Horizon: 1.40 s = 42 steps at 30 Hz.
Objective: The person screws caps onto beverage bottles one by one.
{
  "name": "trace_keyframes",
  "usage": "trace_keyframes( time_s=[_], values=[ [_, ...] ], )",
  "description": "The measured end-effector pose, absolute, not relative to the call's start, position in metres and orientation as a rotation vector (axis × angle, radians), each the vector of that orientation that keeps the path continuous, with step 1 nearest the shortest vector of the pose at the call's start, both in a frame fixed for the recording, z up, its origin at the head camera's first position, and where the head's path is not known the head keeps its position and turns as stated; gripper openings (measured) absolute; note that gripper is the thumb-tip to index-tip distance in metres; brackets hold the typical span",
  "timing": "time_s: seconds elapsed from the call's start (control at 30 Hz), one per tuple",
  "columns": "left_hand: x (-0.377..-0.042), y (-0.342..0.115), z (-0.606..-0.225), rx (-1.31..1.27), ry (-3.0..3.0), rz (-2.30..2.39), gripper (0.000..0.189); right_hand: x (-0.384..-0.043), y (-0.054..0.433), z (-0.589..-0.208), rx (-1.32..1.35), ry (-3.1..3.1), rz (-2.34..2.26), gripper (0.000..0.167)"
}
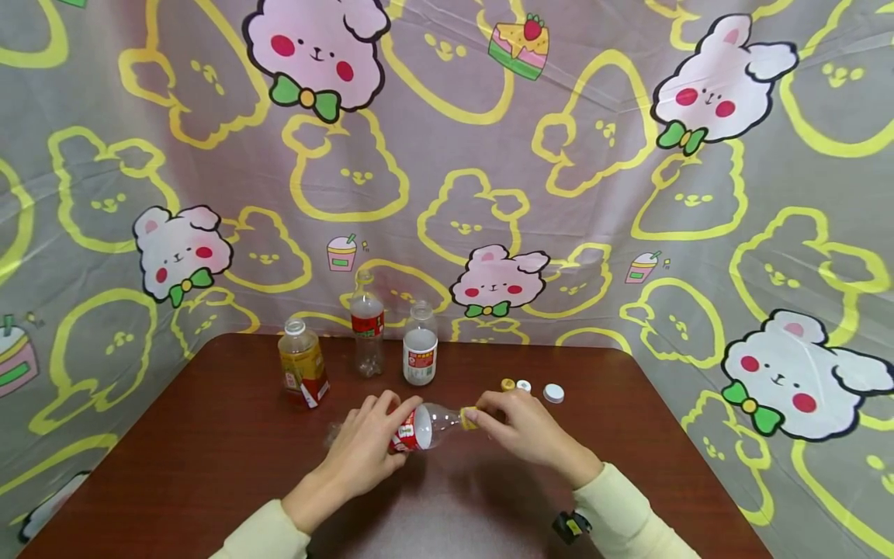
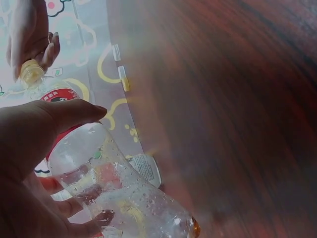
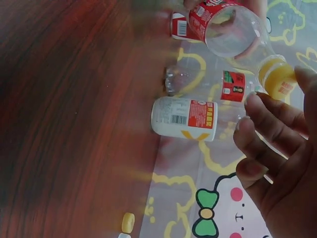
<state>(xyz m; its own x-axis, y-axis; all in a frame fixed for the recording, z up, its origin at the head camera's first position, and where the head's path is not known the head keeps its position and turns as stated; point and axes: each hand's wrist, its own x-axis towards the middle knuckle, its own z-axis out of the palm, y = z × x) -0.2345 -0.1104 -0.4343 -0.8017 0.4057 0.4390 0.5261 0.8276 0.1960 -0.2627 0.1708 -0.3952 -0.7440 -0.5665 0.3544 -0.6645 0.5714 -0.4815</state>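
Note:
My left hand (image 1: 366, 442) grips a clear plastic bottle (image 1: 440, 423) with a red label, its fingers and thumb wrapped around the body. The bottle lies tilted nearly sideways over the table, its neck pointing right. Droplets cling inside its lower part (image 2: 119, 183) in the left wrist view. On the neck sits a yellow cap (image 3: 281, 82), pinched between the thumb and fingers of my right hand (image 1: 527, 431). The left palm hides part of the label.
Behind the hands stand an uncapped bottle with a yellow-brown label (image 1: 302, 361), a clear red-labelled bottle (image 1: 368, 326) and a white-labelled bottle (image 1: 420, 355). A yellow cap (image 1: 507, 384), a small white cap (image 1: 523, 387) and a larger white cap (image 1: 553, 394) lie beyond the right hand.

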Motion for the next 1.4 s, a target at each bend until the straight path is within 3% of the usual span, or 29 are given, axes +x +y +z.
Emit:
trace_keyframes(
  time_s=[0.17, 0.53, 1.0, 1.17, 1.3, 1.4],
  values=[
    [-0.236, -0.111, -0.436, -0.696, -2.624, -0.424, 0.084, -0.263, 0.175, -0.394, 1.036, -2.644, 0.924, 0.024],
    [-0.237, -0.115, -0.434, -0.673, -2.641, -0.416, 0.085, -0.263, 0.181, -0.388, 1.175, -2.598, 0.938, 0.05],
    [-0.236, -0.114, -0.436, -0.667, -2.643, -0.419, 0.085, -0.261, 0.177, -0.39, 1.204, -2.564, 0.948, 0.041],
    [-0.236, -0.113, -0.435, -0.673, -2.623, -0.403, 0.086, -0.262, 0.177, -0.39, 1.206, -2.558, 0.964, 0.03],
    [-0.234, -0.111, -0.434, -0.691, -2.61, -0.413, 0.085, -0.263, 0.175, -0.393, 1.176, -2.576, 0.944, 0.01],
    [-0.233, -0.11, -0.434, -0.702, -2.604, -0.426, 0.085, -0.263, 0.174, -0.396, 1.112, -2.612, 0.884, 0.021]
  ],
)
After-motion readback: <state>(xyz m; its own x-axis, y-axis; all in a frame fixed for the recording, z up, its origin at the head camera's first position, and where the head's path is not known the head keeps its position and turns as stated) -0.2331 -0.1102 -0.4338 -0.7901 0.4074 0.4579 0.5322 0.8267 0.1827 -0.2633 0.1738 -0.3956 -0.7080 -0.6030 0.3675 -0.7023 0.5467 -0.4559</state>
